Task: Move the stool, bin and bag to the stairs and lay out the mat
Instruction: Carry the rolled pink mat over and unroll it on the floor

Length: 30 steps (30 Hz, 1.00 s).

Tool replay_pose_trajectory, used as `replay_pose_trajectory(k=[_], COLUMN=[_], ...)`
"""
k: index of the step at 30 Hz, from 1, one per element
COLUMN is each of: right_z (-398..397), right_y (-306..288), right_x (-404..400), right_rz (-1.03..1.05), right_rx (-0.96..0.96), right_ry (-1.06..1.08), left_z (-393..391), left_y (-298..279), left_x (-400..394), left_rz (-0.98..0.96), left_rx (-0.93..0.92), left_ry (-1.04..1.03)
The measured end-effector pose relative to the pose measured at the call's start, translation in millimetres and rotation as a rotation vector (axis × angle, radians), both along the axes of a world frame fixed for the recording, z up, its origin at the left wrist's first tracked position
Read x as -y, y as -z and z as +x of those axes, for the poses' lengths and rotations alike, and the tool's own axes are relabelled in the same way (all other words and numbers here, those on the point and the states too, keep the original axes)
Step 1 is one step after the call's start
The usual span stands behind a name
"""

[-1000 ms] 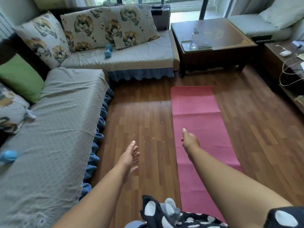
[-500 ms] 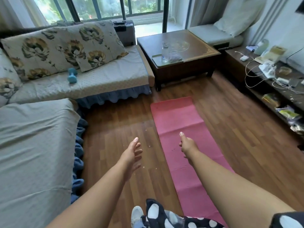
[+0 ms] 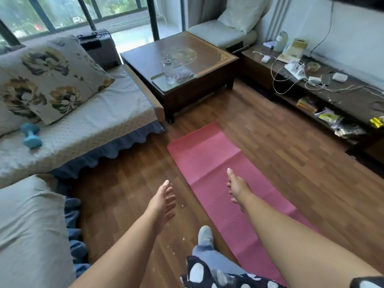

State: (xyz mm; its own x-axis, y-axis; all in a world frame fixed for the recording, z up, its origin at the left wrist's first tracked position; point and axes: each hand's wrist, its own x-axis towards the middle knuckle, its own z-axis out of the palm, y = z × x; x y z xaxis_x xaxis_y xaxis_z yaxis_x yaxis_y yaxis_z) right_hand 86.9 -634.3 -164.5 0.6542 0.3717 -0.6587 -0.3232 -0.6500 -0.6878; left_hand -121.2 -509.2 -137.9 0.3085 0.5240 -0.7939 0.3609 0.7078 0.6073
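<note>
Pink mat (image 3: 209, 163) lies unrolled flat on the wood floor (image 3: 280, 154), its far end near the dark tabletop (image 3: 207, 59) that carries a clear bottle (image 3: 169, 72); stool, bin and bag not in view. Left hand (image 3: 163, 204) hangs over bare floor, fingers spread and relaxed, grip holding nothing. Right hand (image 3: 236, 187) hovers above the mat, thumb out, fingers loosely curled, grip empty; a blue dumbbell (image 3: 31, 136) rests on the sofa (image 3: 93, 121).
</note>
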Motion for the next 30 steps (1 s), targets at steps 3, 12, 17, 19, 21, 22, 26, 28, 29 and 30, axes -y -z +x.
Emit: replay_pose_trajectory(k=[3, 12, 17, 19, 21, 22, 26, 28, 29, 30], right_z=[34.1, 112.6, 147.3, 157.8, 168.3, 173.4, 193.0, 197.9, 198.3, 197.6], right_y=[7.3, -10.2, -14.8, -10.8, -4.1, -0.9, 12.8, 19.6, 21.6, 23.6], right_x=[-44.4, -184.9, -234.0, -247.5, -260.0, -266.4, -294.1, -308.7, -315.5, -322.3], right_rz=[0.017, 0.082, 0.117, 0.135, 0.162, 0.170, 0.165, 0.167, 0.174, 0.177], right_rx=[-0.008, -0.100, -0.169, -0.212, -0.277, -0.302, -0.321, -0.325, -0.333, -0.339], right_ry=[0.039, 0.056, 0.106, 0.170, 0.243, 0.276, 0.411, 0.525, 0.570, 0.609], left_z=[31.2, 98.3, 149.0, 173.9, 198.6, 210.0, 252.0, 269.7, 277.0, 283.6], left_y=[3.7, -16.7, -17.2, -13.7, -10.8, -6.5, 18.8, 28.6, 30.4, 31.6], left_x=[-40.4, -172.9, -225.2, -244.7, -263.3, -274.4, -326.8, -357.0, -372.0, -387.8], left_rz=[0.014, 0.092, 0.089, 0.085, 0.059, 0.051, 0.049, 0.021, 0.017, 0.010], left_rx=[-0.009, -0.063, -0.080, -0.065, -0.036, -0.027, -0.021, -0.020, -0.025, -0.030], left_ry=[0.017, 0.003, 0.038, 0.094, 0.165, 0.207, 0.385, 0.484, 0.533, 0.573])
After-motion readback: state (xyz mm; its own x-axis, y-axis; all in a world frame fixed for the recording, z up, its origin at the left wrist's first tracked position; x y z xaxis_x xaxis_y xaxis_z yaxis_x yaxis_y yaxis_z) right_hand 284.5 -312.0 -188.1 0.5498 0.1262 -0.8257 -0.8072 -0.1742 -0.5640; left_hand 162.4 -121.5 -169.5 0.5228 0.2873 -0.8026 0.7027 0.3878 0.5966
